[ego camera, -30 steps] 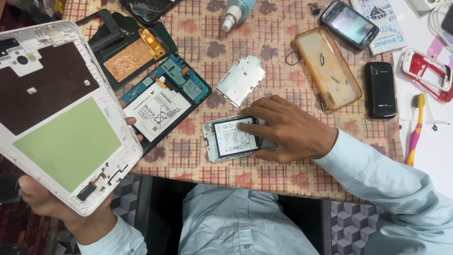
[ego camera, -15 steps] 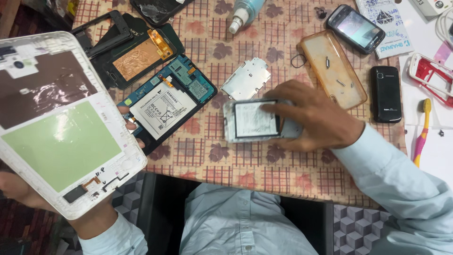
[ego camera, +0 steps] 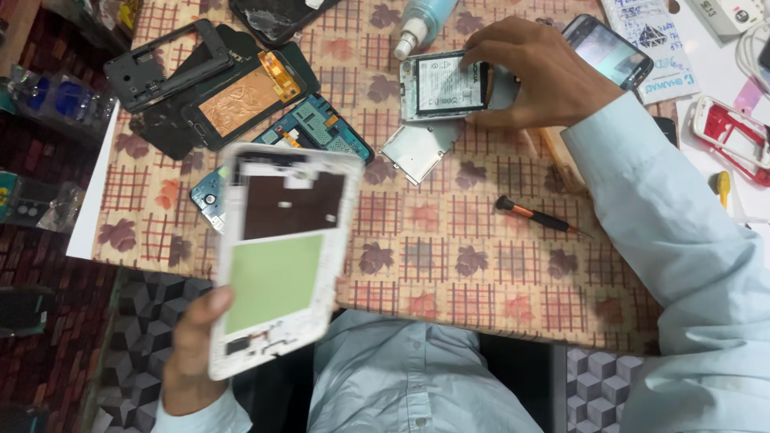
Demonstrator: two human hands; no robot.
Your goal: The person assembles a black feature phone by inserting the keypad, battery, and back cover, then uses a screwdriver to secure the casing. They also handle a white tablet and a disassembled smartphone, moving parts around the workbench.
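My left hand grips the lower edge of a white tablet back frame with a green panel and a dark panel, held above the table's near edge. My right hand reaches to the far side of the table and holds a small opened phone showing its white-labelled battery. A silver metal plate lies just below that phone. A circuit board with blue and teal parts lies partly under the tablet frame.
A patterned cloth covers the table. An orange-handled screwdriver lies mid-table. Black phone frames and a copper-coloured panel sit at the far left. A spray bottle, a dark phone and a red-and-white phone frame are at the far right.
My right hand has carried the small phone from the table's middle to the far side. The tablet frame in my left hand has moved right, over the circuit board. The screwdriver is now uncovered.
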